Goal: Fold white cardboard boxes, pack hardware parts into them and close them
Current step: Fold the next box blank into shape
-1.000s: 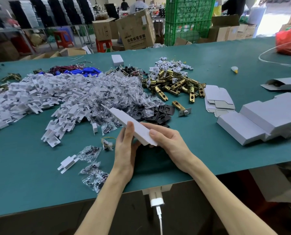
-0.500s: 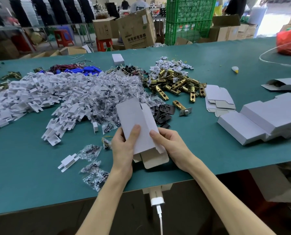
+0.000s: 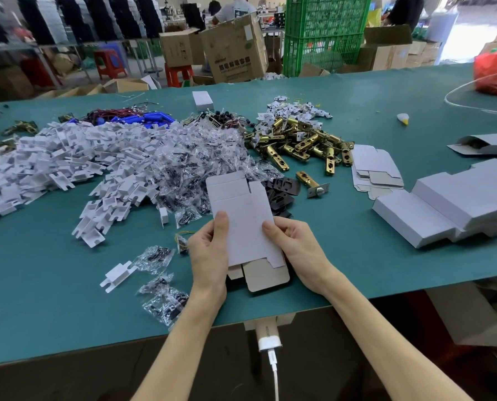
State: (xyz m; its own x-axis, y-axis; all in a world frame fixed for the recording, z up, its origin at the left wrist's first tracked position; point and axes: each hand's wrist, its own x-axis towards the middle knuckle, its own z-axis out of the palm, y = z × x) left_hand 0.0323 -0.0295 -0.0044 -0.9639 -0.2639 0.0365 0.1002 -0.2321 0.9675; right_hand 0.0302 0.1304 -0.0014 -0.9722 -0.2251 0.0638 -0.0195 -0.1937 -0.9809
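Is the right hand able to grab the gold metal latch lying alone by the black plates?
Probably yes: the gold metal latch lies just beyond the right hand, nothing in between. But that hand pinches the flat white cardboard box, so it must let go first.

Bright even light, glare top right, wide-angle edge bending, sharp centre

This was a factory packing workshop. A long green table across the frame carried heaps of brass latches and white plastic parts; at the top stood brown cartons, green crates and other workers.
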